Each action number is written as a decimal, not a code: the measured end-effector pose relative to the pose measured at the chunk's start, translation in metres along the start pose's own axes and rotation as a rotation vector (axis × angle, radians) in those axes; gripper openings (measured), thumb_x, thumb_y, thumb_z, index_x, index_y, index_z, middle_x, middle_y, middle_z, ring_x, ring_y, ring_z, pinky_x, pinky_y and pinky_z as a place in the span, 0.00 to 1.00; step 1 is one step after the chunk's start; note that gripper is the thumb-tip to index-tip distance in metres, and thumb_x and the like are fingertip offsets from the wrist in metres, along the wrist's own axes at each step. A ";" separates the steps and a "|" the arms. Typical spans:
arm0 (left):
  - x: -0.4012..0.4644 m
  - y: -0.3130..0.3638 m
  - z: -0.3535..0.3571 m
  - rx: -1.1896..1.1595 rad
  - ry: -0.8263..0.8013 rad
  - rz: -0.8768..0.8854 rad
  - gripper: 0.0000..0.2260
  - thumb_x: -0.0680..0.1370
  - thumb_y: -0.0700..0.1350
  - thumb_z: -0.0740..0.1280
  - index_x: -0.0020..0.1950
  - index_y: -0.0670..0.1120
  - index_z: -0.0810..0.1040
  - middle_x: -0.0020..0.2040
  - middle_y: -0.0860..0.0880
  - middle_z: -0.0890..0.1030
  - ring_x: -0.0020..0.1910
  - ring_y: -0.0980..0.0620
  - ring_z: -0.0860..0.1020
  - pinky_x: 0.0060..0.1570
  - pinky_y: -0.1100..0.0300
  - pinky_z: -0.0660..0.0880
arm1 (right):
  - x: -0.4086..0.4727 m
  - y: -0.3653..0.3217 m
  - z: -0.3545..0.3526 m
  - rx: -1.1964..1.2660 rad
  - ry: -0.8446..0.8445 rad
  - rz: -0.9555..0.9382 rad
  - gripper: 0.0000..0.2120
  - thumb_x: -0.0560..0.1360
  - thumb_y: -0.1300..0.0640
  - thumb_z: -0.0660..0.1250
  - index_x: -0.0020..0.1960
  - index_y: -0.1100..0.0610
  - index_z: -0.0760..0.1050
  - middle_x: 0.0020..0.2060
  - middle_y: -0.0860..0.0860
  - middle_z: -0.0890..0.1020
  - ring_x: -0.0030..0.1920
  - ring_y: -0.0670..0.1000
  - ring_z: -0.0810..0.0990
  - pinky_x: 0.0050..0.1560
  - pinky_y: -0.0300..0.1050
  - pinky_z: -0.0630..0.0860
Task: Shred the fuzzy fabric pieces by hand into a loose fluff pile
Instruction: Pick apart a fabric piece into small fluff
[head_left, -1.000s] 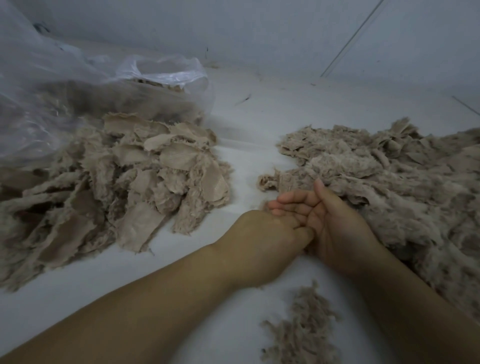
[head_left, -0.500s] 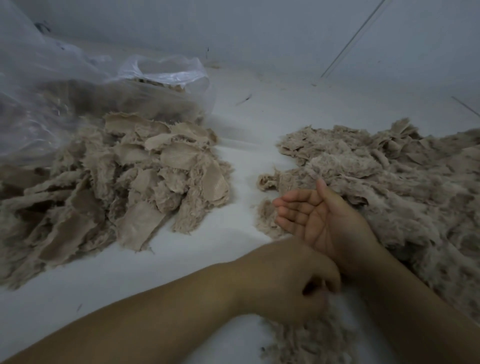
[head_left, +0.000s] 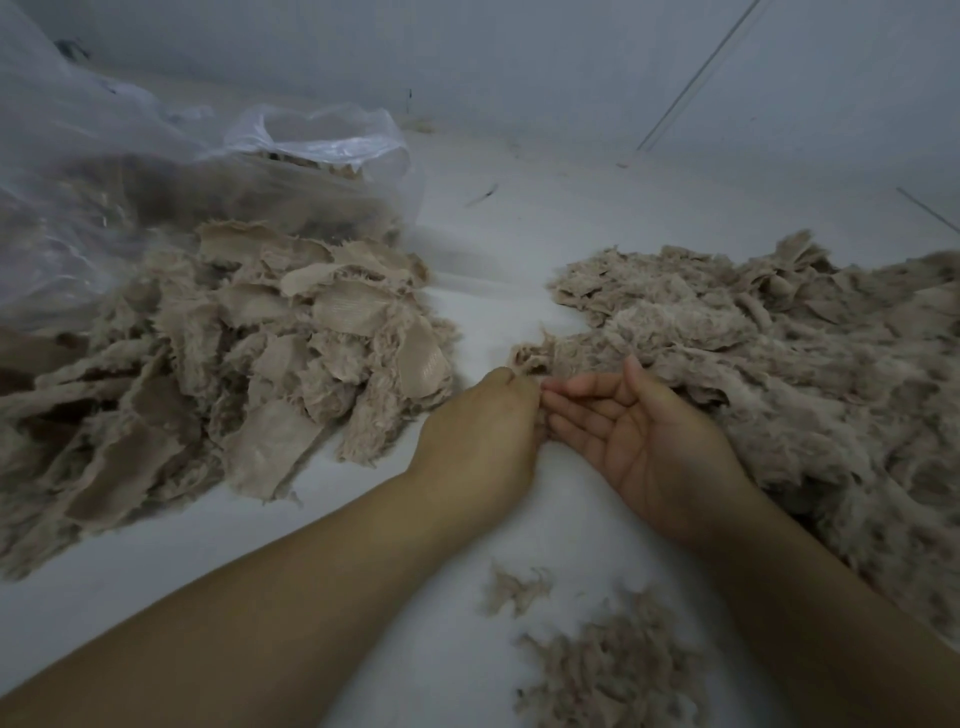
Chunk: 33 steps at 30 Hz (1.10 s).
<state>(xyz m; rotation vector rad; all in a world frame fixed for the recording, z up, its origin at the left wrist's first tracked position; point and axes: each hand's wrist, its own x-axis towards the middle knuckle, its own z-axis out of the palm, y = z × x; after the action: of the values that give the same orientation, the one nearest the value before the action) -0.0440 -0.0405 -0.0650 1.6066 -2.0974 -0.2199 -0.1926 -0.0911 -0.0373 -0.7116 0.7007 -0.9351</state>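
A heap of beige fuzzy fabric pieces (head_left: 234, 364) lies on the left of the white surface (head_left: 519, 244). A wide mound of torn, fluffy material (head_left: 779, 395) spreads along the right. A small pile of loose fluff (head_left: 613, 675) sits near the bottom, with a stray tuft (head_left: 514, 590) beside it. My right hand (head_left: 644, 447) rests palm up at the mound's edge, its fingers straight and its palm bare. My left hand (head_left: 483, 431) is knuckles up with curled fingers that meet the right fingertips and pinch a small tuft of fluff (head_left: 543, 418), which is mostly hidden.
A clear plastic bag (head_left: 156, 171) holding more fabric stands at the back left, behind the heap. A pale wall (head_left: 571, 62) closes the far side. Bare white surface runs between the two heaps.
My left hand went down to the small fluff pile near me, then came back up to the right fingertips. The right hand stayed palm up and barely moved.
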 end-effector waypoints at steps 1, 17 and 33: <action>-0.002 -0.015 -0.008 -0.118 0.153 -0.058 0.03 0.78 0.44 0.66 0.45 0.47 0.74 0.41 0.53 0.70 0.41 0.51 0.74 0.38 0.57 0.69 | 0.001 0.000 -0.001 -0.008 0.007 -0.004 0.21 0.82 0.48 0.55 0.47 0.64 0.77 0.48 0.61 0.85 0.49 0.53 0.85 0.47 0.42 0.82; 0.025 -0.003 -0.019 -0.944 0.338 -0.211 0.12 0.81 0.37 0.62 0.39 0.46 0.76 0.26 0.57 0.75 0.25 0.61 0.71 0.28 0.66 0.68 | 0.001 0.003 -0.002 -0.145 -0.002 -0.072 0.02 0.68 0.62 0.67 0.38 0.60 0.79 0.32 0.53 0.77 0.28 0.44 0.73 0.26 0.34 0.70; 0.029 -0.005 -0.021 -1.093 0.161 -0.292 0.13 0.78 0.44 0.69 0.33 0.47 0.73 0.24 0.54 0.68 0.20 0.58 0.62 0.21 0.70 0.59 | -0.001 0.000 0.001 -0.034 -0.005 -0.092 0.10 0.77 0.55 0.60 0.52 0.62 0.72 0.29 0.51 0.75 0.23 0.42 0.66 0.21 0.32 0.63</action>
<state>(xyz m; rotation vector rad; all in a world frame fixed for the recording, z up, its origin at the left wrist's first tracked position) -0.0357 -0.0655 -0.0411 1.1361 -1.1914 -1.0707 -0.1921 -0.0904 -0.0363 -0.7815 0.6848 -1.0074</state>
